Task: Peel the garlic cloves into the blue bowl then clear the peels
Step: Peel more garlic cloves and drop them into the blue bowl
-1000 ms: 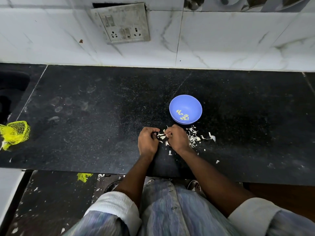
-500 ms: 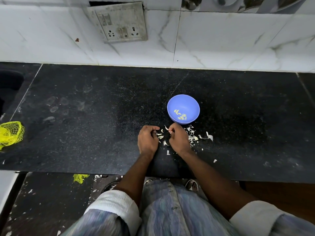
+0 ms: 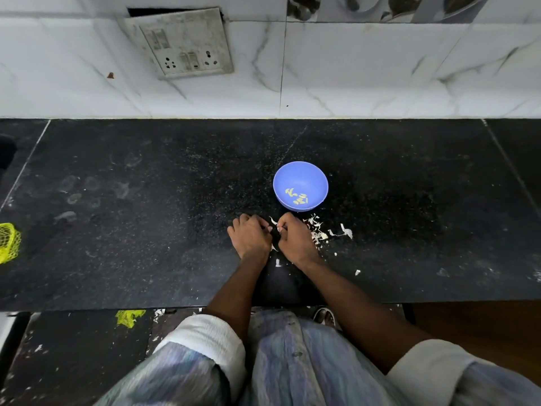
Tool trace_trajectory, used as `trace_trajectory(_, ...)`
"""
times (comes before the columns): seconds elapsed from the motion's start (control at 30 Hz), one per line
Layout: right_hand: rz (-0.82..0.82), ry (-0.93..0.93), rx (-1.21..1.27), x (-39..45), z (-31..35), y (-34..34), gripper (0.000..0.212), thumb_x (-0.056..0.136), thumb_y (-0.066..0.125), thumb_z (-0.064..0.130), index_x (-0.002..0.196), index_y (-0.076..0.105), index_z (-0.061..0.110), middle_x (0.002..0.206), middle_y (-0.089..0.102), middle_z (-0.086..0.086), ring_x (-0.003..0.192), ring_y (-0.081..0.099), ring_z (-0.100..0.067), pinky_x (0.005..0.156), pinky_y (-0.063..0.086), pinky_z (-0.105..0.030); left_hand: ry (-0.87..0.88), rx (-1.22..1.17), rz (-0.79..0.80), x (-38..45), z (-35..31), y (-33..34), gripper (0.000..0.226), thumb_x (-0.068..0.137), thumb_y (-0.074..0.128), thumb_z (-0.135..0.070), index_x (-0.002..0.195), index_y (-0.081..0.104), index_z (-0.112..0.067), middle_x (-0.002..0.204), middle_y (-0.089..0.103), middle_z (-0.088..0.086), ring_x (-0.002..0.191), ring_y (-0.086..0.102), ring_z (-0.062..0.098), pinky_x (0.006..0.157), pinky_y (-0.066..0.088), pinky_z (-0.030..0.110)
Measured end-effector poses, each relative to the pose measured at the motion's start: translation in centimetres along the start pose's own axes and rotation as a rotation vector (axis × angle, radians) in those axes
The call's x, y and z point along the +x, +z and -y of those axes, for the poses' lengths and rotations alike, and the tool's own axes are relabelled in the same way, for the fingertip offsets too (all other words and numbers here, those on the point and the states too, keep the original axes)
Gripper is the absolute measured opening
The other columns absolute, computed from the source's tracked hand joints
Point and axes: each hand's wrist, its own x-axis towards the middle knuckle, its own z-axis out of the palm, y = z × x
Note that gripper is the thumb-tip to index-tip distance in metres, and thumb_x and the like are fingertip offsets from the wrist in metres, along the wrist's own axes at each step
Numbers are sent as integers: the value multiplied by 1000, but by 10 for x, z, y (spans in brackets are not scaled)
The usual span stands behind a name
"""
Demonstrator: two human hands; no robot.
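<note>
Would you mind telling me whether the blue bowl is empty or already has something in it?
Not empty: the blue bowl stands upright with a few pale yellow peeled cloves at its bottom, far from full.

A black speckled counter (image 3: 146, 230) runs the width of the room. Behind it rises a white marble-veined tile wall (image 3: 380, 68), with a grimy socket plate (image 3: 180, 43) hanging tilted. Below the counter's front edge lies dark floor (image 3: 73, 361), littered with white flecks.
</note>
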Motion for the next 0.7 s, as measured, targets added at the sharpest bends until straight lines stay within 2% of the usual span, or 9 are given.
trace_trajectory(0.07,10,8,-37,0,1,1,18,88,55,1,96,55,17,94,63,-4,89,60,-29,77,49,-44,16,-131,-48,1,1,-2,8,91,68,-24,94,74,-29,108,71,-5,109,58,23,95,31,38)
trace_trajectory(0.1,14,10,-50,0,2,2,18,87,55,2,96,55,18,94,63,-4,88,61,-30,76,50,-45,17,-212,-60,2,1,-3,13,90,67,-17,89,72,-29,102,73,-7,104,62,21,93,32,37)
trace_trajectory(0.2,37,16,-81,0,3,3,18,87,57,1,95,58,17,96,63,-6,87,62,-31,77,52,-46,-30,-442,-70,6,9,-3,28,88,67,-5,80,69,-33,88,76,-11,90,71,17,96,48,41)
trace_trajectory(0.27,42,26,-83,1,2,3,18,90,60,1,97,61,17,99,63,-6,90,64,-30,80,53,-46,-66,-505,-103,6,14,-2,30,89,64,-5,85,74,-33,91,77,-13,89,71,16,95,53,45)
trace_trajectory(0.37,30,19,-82,2,-1,-1,19,90,62,0,100,68,15,102,62,-7,92,65,-30,82,54,-45,-64,-409,-75,8,19,-3,28,86,63,-7,89,78,-31,98,77,-10,96,71,20,96,53,43)
trace_trajectory(0.47,48,20,-108,1,-1,-4,23,83,62,-2,90,71,19,95,58,-5,84,63,-29,76,53,-43,20,-252,-27,9,23,-3,25,81,65,-10,87,78,-30,99,76,-6,99,69,23,93,52,41)
trace_trajectory(0.6,44,33,-77,-1,-1,-8,23,79,61,0,85,70,20,93,58,0,81,62,-24,74,53,-41,106,-90,3,9,20,-5,15,88,72,-21,99,79,-30,107,72,-4,110,61,24,94,41,39)
trace_trajectory(0.7,48,38,-65,0,-2,-9,22,77,60,3,83,68,22,90,58,3,78,62,-21,73,54,-41,134,-31,8,10,18,-4,18,89,68,-17,97,78,-31,102,76,-6,107,63,23,94,40,39)
